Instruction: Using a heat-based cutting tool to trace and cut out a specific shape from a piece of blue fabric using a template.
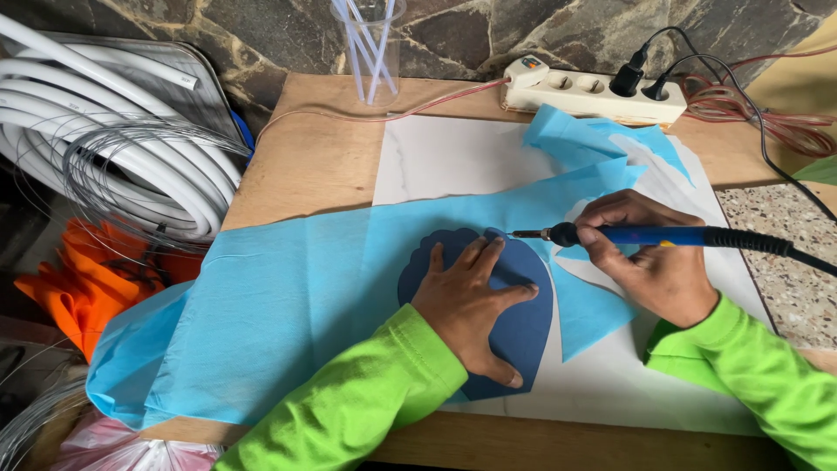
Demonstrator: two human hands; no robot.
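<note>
item one, my left hand (471, 301): flat and unclenched, fingers spread, pressing down on a dark blue template (516, 336) with a scalloped upper edge; it grips nothing. item two, my right hand (649, 262): closed around the blue handle of a soldering iron (649, 235), held like a pen, lying nearly level and pointing left, its metal tip at the template's top edge, just beside my left fingertips. item three, light blue cloth (288, 296): a wide sheet under the template, spreading from the middle of the table to its left edge and hanging over there; cut scraps of the same cloth (584, 139) lie further back, near the power strip. item four, white board (453, 157): lies flat on the wooden table (309, 148), under cloth and template. item five, white power strip (593, 92): at the table's back edge against the stone wall, two black plugs in it; the iron's black cord runs off to the right. item six, clear cup of straws (368, 48): back centre. item seven, coiled white tubing (105, 131) with thin wire on it: left of the table. item eight, orange cloth (96, 279): below the coil.
</note>
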